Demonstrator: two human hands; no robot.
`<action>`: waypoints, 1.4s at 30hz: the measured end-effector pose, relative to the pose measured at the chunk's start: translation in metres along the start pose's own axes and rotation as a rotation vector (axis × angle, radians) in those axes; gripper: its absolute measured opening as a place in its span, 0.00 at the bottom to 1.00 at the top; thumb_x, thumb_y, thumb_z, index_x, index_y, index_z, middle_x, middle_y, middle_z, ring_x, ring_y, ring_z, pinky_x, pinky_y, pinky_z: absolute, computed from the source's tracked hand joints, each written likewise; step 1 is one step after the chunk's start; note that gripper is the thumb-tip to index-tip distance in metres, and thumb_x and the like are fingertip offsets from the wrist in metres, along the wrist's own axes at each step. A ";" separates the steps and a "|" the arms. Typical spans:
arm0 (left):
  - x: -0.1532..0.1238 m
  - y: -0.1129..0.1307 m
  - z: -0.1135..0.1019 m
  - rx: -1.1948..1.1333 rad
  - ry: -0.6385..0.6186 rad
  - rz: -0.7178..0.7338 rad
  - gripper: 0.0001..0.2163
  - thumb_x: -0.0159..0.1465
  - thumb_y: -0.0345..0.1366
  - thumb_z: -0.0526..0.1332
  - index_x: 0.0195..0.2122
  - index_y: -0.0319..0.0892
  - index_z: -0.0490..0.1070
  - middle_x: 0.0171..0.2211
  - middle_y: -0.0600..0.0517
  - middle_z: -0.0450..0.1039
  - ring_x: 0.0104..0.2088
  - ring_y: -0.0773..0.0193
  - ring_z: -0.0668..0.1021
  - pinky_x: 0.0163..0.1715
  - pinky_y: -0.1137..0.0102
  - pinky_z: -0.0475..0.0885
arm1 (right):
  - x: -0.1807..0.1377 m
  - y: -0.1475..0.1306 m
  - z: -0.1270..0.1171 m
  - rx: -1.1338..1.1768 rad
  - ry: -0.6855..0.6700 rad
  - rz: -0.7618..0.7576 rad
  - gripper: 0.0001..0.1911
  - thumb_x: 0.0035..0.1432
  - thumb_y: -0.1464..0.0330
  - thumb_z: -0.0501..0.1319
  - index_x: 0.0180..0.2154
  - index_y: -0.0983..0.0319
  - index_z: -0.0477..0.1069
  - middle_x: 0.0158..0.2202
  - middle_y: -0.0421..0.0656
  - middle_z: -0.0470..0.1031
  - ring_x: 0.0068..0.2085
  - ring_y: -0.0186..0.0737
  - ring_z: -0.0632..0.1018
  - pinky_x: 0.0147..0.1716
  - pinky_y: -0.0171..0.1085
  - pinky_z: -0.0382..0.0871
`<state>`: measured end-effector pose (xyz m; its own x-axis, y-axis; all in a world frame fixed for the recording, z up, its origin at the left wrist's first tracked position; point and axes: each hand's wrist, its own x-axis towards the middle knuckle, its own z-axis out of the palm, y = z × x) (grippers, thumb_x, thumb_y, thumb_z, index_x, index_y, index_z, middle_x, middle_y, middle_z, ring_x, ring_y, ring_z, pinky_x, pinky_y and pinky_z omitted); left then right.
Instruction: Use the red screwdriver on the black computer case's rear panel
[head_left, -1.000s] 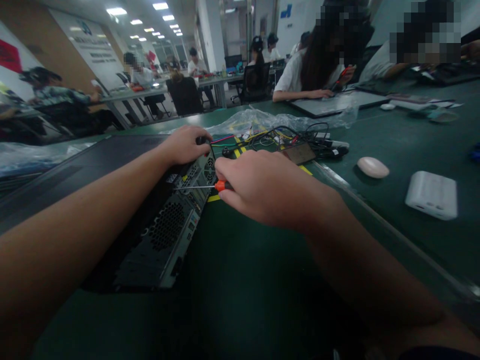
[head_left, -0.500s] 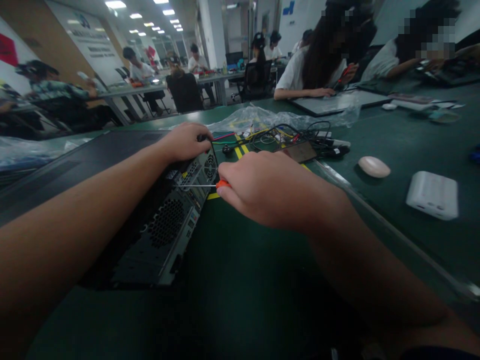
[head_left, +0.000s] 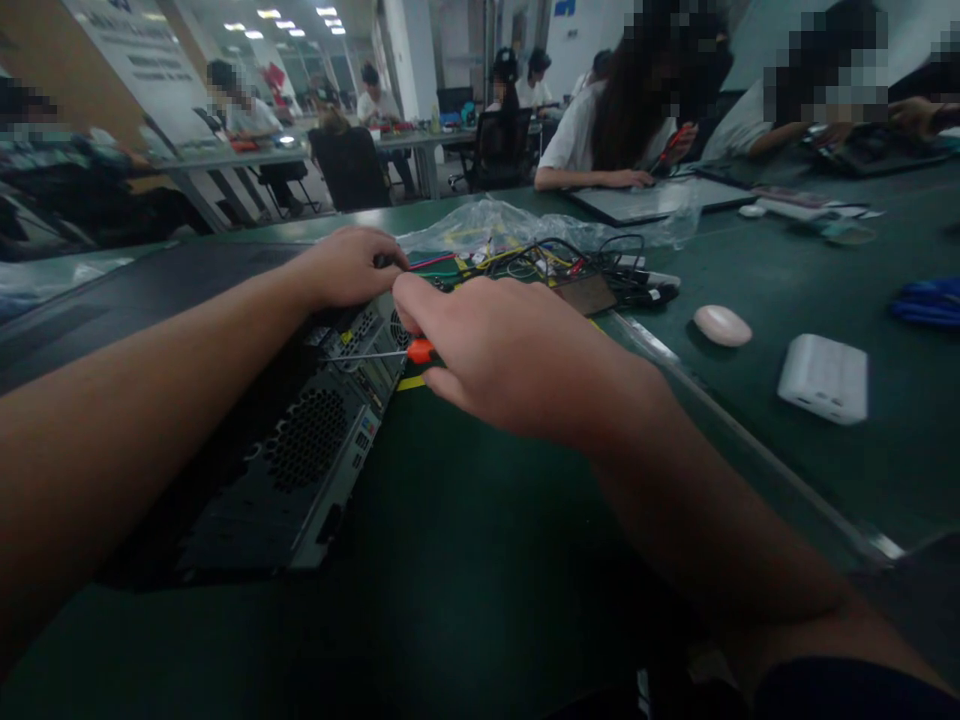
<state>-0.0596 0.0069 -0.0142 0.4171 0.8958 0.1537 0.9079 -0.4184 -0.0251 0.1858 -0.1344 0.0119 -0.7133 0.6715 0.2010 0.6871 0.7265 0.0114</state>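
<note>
A black computer case [head_left: 300,450] lies on the green table, its back panel with fan grille and ports facing right. My left hand [head_left: 352,265] rests on the far top corner of the case, fingers bent over the edge. An orange-handled screwdriver [head_left: 420,351] is in my right hand [head_left: 502,350]. Its thin shaft runs left, the tip at the slot area of the back panel. Thumb and forefinger stand a little apart at the handle's front, while the rest of the handle is hidden in the palm.
Beyond the case are tangled cables [head_left: 555,260] and clear plastic wrap [head_left: 487,220]. On the right lie a pale oval object [head_left: 721,325], a white box-shaped device [head_left: 823,378] and a blue bundle [head_left: 926,303]. Across the table, people work at a flat panel [head_left: 645,201].
The view has shifted slightly right. My right thumb and forefinger have spread and turned around the screwdriver handle, showing more orange. My left hand keeps its place on the case.
</note>
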 end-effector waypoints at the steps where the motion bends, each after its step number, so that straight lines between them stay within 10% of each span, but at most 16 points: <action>1: 0.000 0.000 0.000 0.002 -0.003 0.004 0.28 0.70 0.44 0.53 0.59 0.37 0.86 0.60 0.38 0.85 0.63 0.45 0.82 0.69 0.55 0.73 | 0.001 0.000 0.000 -0.006 -0.004 0.004 0.25 0.74 0.69 0.55 0.69 0.65 0.69 0.54 0.55 0.86 0.55 0.56 0.86 0.46 0.43 0.71; 12: 0.008 -0.017 0.009 -0.055 0.024 -0.027 0.24 0.70 0.45 0.56 0.58 0.47 0.87 0.60 0.47 0.86 0.63 0.48 0.80 0.70 0.54 0.71 | 0.001 -0.001 -0.003 -0.026 0.004 -0.023 0.19 0.75 0.70 0.53 0.61 0.65 0.74 0.53 0.53 0.86 0.59 0.56 0.84 0.51 0.44 0.70; 22: 0.004 -0.008 0.006 -0.015 0.003 -0.035 0.26 0.73 0.42 0.54 0.61 0.33 0.84 0.62 0.40 0.83 0.63 0.47 0.79 0.71 0.55 0.69 | -0.003 0.000 -0.004 -0.021 0.022 -0.012 0.19 0.77 0.67 0.53 0.61 0.62 0.76 0.59 0.50 0.86 0.60 0.53 0.83 0.54 0.43 0.70; 42: 0.005 -0.011 0.006 -0.024 0.005 -0.035 0.25 0.69 0.44 0.57 0.58 0.39 0.86 0.59 0.43 0.85 0.63 0.44 0.79 0.71 0.51 0.70 | -0.001 0.001 -0.003 -0.042 -0.041 -0.007 0.16 0.76 0.67 0.54 0.55 0.62 0.78 0.53 0.51 0.87 0.55 0.53 0.85 0.50 0.43 0.70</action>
<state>-0.0672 0.0168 -0.0188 0.3845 0.9094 0.1585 0.9208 -0.3901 0.0045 0.1876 -0.1344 0.0150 -0.7225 0.6724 0.1608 0.6867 0.7250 0.0537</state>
